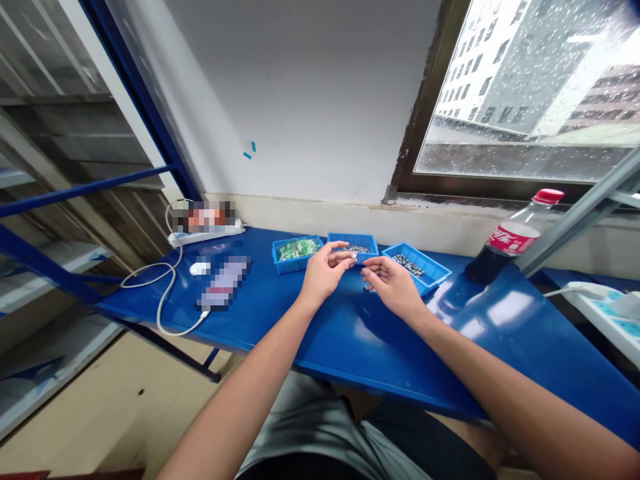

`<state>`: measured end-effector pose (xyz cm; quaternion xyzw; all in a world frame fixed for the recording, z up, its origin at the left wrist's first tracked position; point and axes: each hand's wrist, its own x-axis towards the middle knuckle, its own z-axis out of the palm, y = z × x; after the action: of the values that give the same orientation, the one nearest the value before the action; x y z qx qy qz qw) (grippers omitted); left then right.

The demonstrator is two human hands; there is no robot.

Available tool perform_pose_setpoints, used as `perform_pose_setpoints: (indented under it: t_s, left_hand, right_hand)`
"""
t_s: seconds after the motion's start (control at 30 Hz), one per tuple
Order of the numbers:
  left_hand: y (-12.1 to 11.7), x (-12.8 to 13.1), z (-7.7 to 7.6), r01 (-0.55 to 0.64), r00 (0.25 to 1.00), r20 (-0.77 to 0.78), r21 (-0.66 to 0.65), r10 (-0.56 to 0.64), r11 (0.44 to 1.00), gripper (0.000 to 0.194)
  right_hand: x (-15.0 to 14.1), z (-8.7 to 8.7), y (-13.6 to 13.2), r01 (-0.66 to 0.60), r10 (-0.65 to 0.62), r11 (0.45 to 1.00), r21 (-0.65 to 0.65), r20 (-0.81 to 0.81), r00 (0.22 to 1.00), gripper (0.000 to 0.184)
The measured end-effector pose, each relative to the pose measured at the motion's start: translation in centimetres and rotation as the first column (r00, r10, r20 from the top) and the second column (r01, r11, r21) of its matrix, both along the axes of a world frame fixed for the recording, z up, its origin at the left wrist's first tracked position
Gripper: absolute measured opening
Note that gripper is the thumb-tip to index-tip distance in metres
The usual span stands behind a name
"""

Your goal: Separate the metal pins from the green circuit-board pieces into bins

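Observation:
My left hand is raised over the table in front of the bins, thumb and fingers pinched on a small silvery-white piece. Just to its right, my right hand has its fingers curled toward the thumb; whatever is in them is too small to make out. A small dark metallic piece shows just below those fingertips. Behind the hands are three blue bins: a left bin with green and whitish small parts, a middle bin and a right bin, both with small metallic parts. My left hand partly covers the middle one.
A cola bottle stands right of the bins on the blue table. On the left lie a phone with a white cable, a white earbud case and a power strip. Another power strip is far right.

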<state>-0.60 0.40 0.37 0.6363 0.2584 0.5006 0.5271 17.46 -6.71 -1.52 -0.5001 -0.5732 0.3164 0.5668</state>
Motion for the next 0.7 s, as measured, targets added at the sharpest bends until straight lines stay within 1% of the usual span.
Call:
perform_pose_setpoints:
  t_s: [0.2, 0.37, 0.6, 0.7]
  left_hand:
    - [0.32, 0.07, -0.22, -0.039, 0.999, 0.033, 0.077, 0.036, 0.996, 0.041]
    - [0.33, 0.02, -0.12, -0.095, 0.995, -0.003, 0.128, 0.096, 0.987, 0.042]
    - [0.04, -0.06, 0.25, -0.047, 0.999, -0.009, 0.054, 0.048, 0.997, 0.036]
    - [0.09, 0.04, 0.27, -0.033, 0.999, 0.013, 0.035, 0.032, 0.999, 0.033]
  right_hand:
    - [-0.01, -0.05, 0.02, -0.004, 0.004, 1.0, 0.003, 0.015, 1.0, 0.041]
    - [-0.04, 0.03, -0.05, -0.005, 0.005, 1.0, 0.003, 0.022, 1.0, 0.038]
    - [0.0, -0.05, -0.01, -0.001, 0.001, 1.0, -0.006, 0.031, 1.0, 0.04]
    - [0.01, -0.08, -0.01, -0.001, 0.002, 1.0, -0.011, 0.028, 1.0, 0.04]
